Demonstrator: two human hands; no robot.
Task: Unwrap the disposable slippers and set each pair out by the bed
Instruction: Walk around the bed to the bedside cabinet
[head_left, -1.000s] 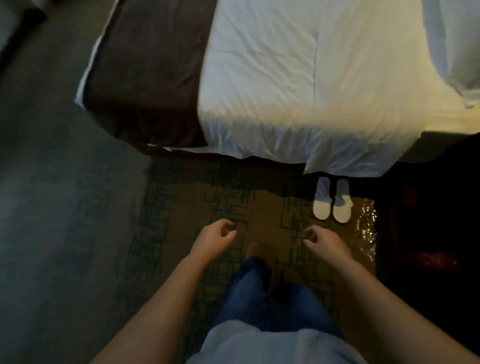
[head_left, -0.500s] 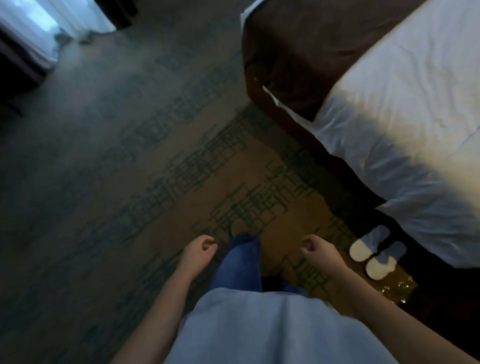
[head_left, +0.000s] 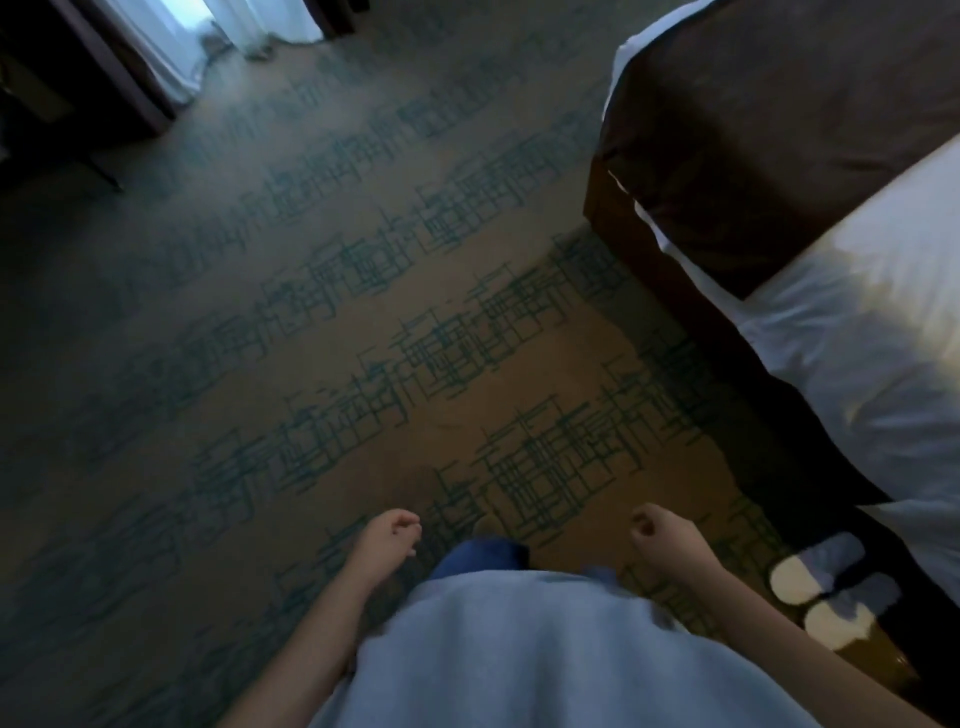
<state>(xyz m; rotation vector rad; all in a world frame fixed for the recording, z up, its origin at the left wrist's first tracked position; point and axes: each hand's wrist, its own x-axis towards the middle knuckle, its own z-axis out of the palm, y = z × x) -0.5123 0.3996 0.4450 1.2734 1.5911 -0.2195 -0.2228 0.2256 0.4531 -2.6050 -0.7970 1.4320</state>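
Note:
A pair of white slippers lies side by side on the carpet at the lower right, close against the bed with its white sheet and brown runner. My left hand hangs in front of me with its fingers curled and nothing in it. My right hand is loosely fisted too, with nothing in it, a short way left of the slippers. No wrapper shows in either hand.
Patterned green and tan carpet stretches ahead and to the left. White curtains and dark furniture stand at the far upper left. The bed's corner juts out on the right.
My view has swung left, away from the bed, so the slippers slid from the centre to the lower right edge. Both hands stayed curled and held nothing.

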